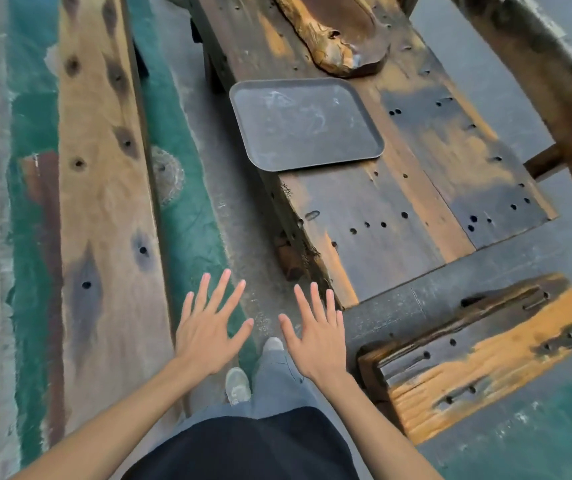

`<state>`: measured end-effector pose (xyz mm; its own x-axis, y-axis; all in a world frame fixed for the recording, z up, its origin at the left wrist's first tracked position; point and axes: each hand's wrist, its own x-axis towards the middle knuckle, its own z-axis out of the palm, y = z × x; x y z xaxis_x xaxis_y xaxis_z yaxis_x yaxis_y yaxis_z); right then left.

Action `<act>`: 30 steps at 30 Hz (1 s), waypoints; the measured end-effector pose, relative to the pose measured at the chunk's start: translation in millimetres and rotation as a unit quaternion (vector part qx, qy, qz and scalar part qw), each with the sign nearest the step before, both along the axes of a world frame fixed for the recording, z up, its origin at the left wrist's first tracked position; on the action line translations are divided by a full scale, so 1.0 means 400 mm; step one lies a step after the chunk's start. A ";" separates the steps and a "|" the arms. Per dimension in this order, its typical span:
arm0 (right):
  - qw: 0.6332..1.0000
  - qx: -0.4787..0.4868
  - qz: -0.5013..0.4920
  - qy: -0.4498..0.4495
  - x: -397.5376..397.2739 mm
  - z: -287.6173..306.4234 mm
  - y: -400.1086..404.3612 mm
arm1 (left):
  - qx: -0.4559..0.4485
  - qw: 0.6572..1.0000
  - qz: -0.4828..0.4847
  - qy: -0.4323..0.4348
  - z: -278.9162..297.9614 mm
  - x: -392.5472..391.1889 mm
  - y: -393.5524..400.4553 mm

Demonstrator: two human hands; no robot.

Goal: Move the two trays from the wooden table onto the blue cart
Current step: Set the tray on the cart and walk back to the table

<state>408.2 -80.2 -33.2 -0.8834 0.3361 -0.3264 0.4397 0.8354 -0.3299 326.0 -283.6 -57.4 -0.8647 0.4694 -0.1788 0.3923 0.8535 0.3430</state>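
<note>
Ahead of both hands, well past the fingertips, one dark tray [305, 124] lies flat on the worktop [399, 216], near its left edge, one corner slightly overhanging the side. Left hand [208, 332] and right hand [317, 336] hover palm-down over the floor gap, fingers [224, 292] spread wide, holding nothing; neither touches the tray or the worktop. Likely spread like this to be ready for a two-sided grip on the tray rims, since a flat wide tray wants a hand at each edge. Only one tray in view; second tray not visible, and the blue cart not visible either, so can't tell where they are. Beyond the tray sits a rough wood slab [333, 36], just beside the tray's far rim, apart from it as far as can be told. Left of the left hand runs a long plank [104, 188]; right of the right hand a low wooden stool [478, 355]. Shoes [238, 384] below the hands point toward the tray, so judged step: approach, reach not yet made. Tray looks empty and light, shallow rim; overhanging corner gives an easy place to get fingers under
</note>
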 end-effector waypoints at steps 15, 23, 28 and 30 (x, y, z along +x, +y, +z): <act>0.996 -0.067 -0.050 -0.022 -0.640 -0.053 0.176 | -0.037 0.998 -0.047 0.033 0.015 -0.694 0.191; 0.947 -0.231 -0.223 0.023 -0.866 -0.042 0.311 | -0.022 0.995 -0.094 0.007 0.068 -1.075 0.364; 0.850 -0.348 -0.392 0.052 -0.937 -0.031 0.396 | 0.001 0.991 -0.112 -0.068 0.112 -1.302 0.480; 0.784 -0.392 -0.479 0.048 -0.955 -0.042 0.425 | 0.067 0.980 -0.094 -0.161 0.122 -1.397 0.539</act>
